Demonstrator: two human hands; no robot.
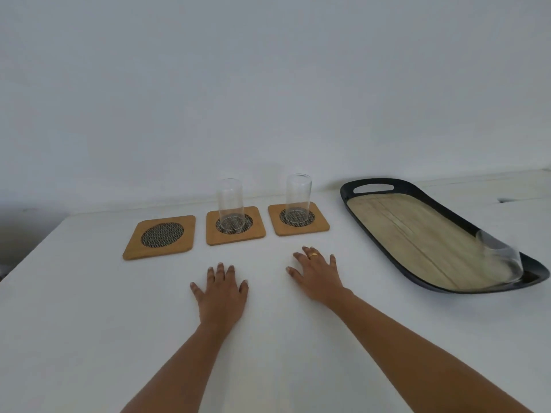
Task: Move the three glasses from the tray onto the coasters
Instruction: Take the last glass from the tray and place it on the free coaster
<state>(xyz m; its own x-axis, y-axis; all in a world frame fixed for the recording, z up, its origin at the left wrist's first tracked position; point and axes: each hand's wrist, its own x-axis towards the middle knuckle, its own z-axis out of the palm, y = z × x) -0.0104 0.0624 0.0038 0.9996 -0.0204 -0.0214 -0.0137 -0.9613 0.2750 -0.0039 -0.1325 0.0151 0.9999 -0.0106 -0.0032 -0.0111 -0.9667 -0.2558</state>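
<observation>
Nearest, left hand (222,296) and right hand (317,274) lie flat on the white desk (89,323), each grip open and empty; right of them, on the oval black-rimmed wooden tray (417,234), stands the last clear glass tumbler (501,263), likely light, slippery, fragile, best taken round its middle; beyond the hands, the empty square wooden coaster (161,237) lies left of two already bearing glasses.

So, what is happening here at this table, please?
A person is moving glasses from a tray onto coasters. Two glasses already stand upright on the middle and right coasters. The left coaster is bare. The third glass is still on the tray, at its near end. Both hands, left and right, lie flat and open on the table, holding nothing.
</observation>
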